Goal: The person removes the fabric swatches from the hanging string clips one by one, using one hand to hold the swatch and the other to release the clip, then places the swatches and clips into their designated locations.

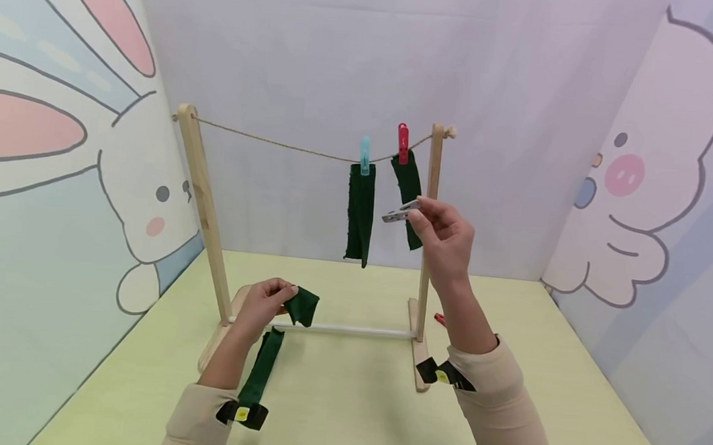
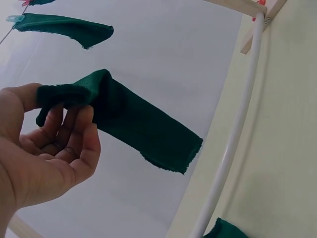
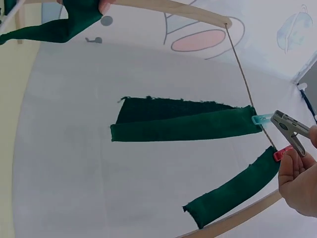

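My left hand (image 1: 263, 306) pinches a dark green cloth strip (image 2: 143, 124) between thumb and fingers, and its free end hangs down. My right hand (image 1: 449, 239) holds a grey clothespin (image 1: 401, 212) by its handles, in front of the hanging strips; its jaws point left. On the twine line (image 1: 276, 142), a light blue clothespin (image 1: 364, 157) clips one green strip (image 1: 360, 212). Farther right a red clothespin (image 1: 403, 144) clips another green strip (image 1: 407, 185) near the post.
A wooden post (image 1: 203, 201) on the left and a wooden post (image 1: 429, 240) on the right carry the line, joined low by a white rod (image 1: 357, 330). Another green strip (image 1: 263, 369) lies on the yellow-green table (image 1: 334, 409). A red clothespin (image 1: 440, 318) lies behind the right forearm.
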`<state>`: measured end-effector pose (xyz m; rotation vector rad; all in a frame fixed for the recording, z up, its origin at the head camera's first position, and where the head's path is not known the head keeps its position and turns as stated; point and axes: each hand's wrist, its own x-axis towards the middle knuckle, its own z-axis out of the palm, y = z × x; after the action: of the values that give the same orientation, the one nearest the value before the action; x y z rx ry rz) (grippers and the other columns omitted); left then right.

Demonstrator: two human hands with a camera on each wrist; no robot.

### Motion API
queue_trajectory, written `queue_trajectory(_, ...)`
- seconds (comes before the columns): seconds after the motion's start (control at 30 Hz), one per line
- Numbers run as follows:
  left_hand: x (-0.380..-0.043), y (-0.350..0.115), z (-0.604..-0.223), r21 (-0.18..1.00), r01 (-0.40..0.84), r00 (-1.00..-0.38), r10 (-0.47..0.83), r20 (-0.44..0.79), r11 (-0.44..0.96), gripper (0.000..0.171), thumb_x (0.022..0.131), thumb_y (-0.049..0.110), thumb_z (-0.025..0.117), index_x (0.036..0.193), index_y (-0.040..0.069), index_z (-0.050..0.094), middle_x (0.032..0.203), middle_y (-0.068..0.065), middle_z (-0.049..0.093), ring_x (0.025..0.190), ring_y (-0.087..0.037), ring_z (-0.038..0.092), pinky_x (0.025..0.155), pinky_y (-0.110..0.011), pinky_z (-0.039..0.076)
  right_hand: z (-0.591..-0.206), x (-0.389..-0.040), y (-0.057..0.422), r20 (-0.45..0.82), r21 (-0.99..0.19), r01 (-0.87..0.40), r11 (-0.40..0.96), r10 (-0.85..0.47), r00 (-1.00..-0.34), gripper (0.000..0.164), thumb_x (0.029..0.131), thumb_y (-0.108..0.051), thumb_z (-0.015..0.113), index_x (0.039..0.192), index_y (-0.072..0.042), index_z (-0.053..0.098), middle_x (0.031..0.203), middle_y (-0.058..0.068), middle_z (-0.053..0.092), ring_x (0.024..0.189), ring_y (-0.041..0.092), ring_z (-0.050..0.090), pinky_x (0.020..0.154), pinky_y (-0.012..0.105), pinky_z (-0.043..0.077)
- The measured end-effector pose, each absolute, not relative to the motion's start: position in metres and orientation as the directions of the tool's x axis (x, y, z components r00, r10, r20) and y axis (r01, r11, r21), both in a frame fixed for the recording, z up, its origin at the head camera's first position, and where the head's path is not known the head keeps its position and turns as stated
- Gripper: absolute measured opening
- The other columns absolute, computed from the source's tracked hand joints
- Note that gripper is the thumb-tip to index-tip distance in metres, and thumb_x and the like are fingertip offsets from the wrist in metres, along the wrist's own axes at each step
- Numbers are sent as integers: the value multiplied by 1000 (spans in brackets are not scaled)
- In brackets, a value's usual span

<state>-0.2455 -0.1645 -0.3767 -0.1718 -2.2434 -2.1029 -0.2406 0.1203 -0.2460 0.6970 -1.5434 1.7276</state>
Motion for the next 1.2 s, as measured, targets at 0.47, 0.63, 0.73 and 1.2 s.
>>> queue_trajectory(0.47,-241,-160,-401,996,81,-997,-16,82,35,12,92,8,57,85,-2,58,78,-6,53,67,-16,51,66,-34,48,-278,-236,147,670,-721,-690,-64,188,-718,27,85,-2,67,107,13,60,89,6,63,71,14,53,68,18,48)
queue_trajectory(0.63,-240,-159,-407,997,68,-998,1,68,36,14,93,10,57,85,-2,57,79,-7,52,72,-17,52,71,-40,48,-286,-235,153,640,-740,-666,-89,208,-739,27,85,-1,66,106,15,59,87,5,63,71,13,53,71,19,49)
queue_trajectory(0.73,-240,-158,-411,998,49,-999,6,49,38,16,93,12,57,87,-2,57,81,-7,53,75,-19,53,73,-38,48,-290,-236,156,631,-748,-658,-91,211,-747,27,85,0,66,107,15,58,87,5,63,72,14,53,72,20,49)
queue_trajectory(1.2,-239,-157,-429,999,36,-999,31,35,38,16,92,15,60,93,-2,59,82,-5,56,76,-16,52,75,-36,48,-307,-236,170,562,-797,-597,-96,246,-790,33,87,-2,65,110,18,55,89,4,63,77,13,59,80,22,49)
